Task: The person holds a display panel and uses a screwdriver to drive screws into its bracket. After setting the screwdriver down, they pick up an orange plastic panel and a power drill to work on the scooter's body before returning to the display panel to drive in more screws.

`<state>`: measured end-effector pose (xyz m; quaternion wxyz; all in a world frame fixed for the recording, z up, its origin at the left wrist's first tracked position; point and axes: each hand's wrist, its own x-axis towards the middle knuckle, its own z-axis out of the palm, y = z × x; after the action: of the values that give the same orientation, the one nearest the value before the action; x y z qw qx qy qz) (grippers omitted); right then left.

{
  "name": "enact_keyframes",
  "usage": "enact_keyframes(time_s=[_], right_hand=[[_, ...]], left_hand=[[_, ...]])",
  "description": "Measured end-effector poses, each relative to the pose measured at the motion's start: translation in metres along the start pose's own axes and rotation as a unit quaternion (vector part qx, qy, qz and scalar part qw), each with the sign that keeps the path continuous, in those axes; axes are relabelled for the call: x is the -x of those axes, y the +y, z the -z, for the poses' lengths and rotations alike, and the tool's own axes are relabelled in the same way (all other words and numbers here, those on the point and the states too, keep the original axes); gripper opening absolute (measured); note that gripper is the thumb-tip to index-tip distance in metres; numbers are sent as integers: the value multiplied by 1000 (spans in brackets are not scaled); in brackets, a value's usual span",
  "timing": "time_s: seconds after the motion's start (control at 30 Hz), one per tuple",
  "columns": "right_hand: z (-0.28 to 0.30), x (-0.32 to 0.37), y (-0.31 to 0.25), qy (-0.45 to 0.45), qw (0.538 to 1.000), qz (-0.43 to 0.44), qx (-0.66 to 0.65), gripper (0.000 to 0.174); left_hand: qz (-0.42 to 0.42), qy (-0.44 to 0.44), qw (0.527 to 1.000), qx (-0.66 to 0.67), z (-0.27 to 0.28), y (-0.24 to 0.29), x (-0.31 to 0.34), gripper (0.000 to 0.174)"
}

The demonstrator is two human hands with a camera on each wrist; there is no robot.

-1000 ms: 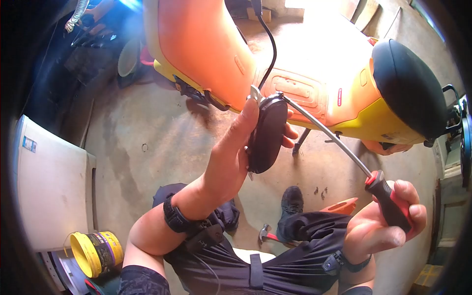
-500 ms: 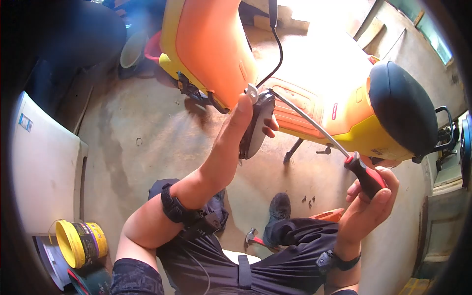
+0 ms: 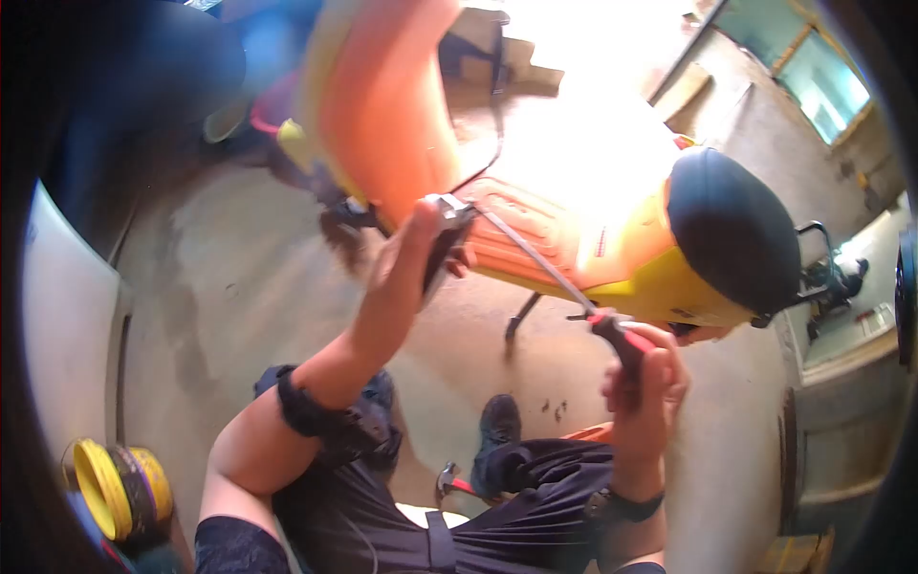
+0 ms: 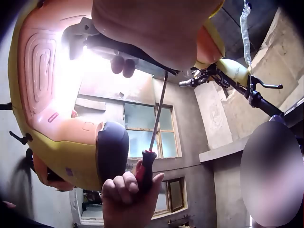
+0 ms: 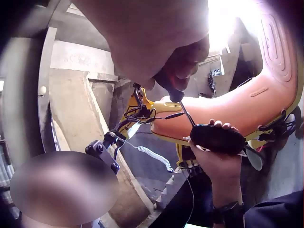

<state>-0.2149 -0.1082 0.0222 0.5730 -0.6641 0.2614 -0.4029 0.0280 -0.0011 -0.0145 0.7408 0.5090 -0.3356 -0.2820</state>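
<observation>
My left hand [image 3: 394, 277] grips a flat black oval part [image 5: 218, 138] with a metal tab [image 4: 85, 27] at one end. In the head view this part appears nearly edge-on, held up before the scooter. My right hand [image 3: 655, 378] wraps its fingers and thumb round the red-and-black handle of a screwdriver [image 3: 535, 256]. The steel shaft slants up and left, its tip right at the tabbed end of the oval part. The tip itself is too small to make out. Behind both hands stands an orange-and-yellow scooter [image 3: 622, 277] with a black seat [image 3: 732, 239].
A black cable [image 3: 499, 115] hangs by the scooter's front. On the floor lie a hammer [image 3: 449, 481], several small dark pieces [image 3: 555, 411] and an orange panel [image 3: 588, 434] by my leg. A yellow bucket [image 3: 120, 488] and a white cabinet [image 3: 72, 325] stand at left.
The black oval part has turned from its broad face to nearly edge-on. My right hand and the screwdriver have come closer to my left hand. The head view has shifted, moving the scene left.
</observation>
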Motion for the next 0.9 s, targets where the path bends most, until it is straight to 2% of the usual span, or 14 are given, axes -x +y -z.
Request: enact_keyframes(time_s=[0.07,0.13,0.23,0.33,0.43,0.5,0.73,0.77,0.83,0.9], right_hand=[[0,-2,-7,-19,998,-58,-15,43],[9,-3,-2,-51,995,-80,-6,34],[11,-6,-6,-71,990,-120,-13,30],[11,-7,-3,-59,990,-123,-40,29],[11,-8,2,-58,994,-85,-24,28],[10,-7,4,-54,998,-28,11,28],[7,1,-2,-9,999,-9,51,25],[7,2,-4,-7,998,-31,52,24],[9,0,3,4,994,31,109,22],[11,0,-4,16,964,106,245,22]], left_hand=[[-17,-7,1000,-2,2,-7,-6,67],[-32,0,999,-18,3,-7,-5,65],[-33,16,999,-11,3,-2,-3,66],[-11,29,999,-17,-2,4,1,62],[-4,13,999,-31,1,4,2,61],[-2,14,999,-36,-1,4,2,62],[-26,10,999,-32,-1,0,-1,66],[-26,18,999,-35,-2,0,0,67],[-55,-27,998,-33,8,-4,-6,66],[3,27,1000,13,-2,1,2,65]])
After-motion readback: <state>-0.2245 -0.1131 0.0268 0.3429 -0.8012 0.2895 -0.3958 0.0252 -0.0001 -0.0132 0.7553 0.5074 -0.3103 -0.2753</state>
